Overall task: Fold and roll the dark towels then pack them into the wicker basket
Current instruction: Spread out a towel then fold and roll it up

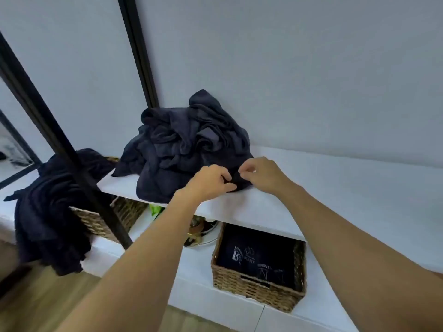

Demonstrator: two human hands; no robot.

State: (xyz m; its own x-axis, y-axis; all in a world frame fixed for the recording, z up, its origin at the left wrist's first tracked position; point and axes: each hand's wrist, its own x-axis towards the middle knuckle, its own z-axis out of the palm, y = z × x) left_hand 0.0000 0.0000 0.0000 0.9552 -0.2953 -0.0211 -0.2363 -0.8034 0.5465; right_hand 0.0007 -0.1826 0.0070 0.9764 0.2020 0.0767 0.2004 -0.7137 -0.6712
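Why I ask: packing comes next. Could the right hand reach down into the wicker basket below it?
Probably yes, once it lets go. The right hand pinches a dark towel on the upper shelf; the wicker basket stands below, open-topped, only its back edge under the overhang.

Plain pale grey wall [311, 68] behind white bench [347, 188]. Lower white shelf [196, 279] under the bench. Slanting black frame bar [48, 123] left of bench. Light wood floor [48, 305] below.
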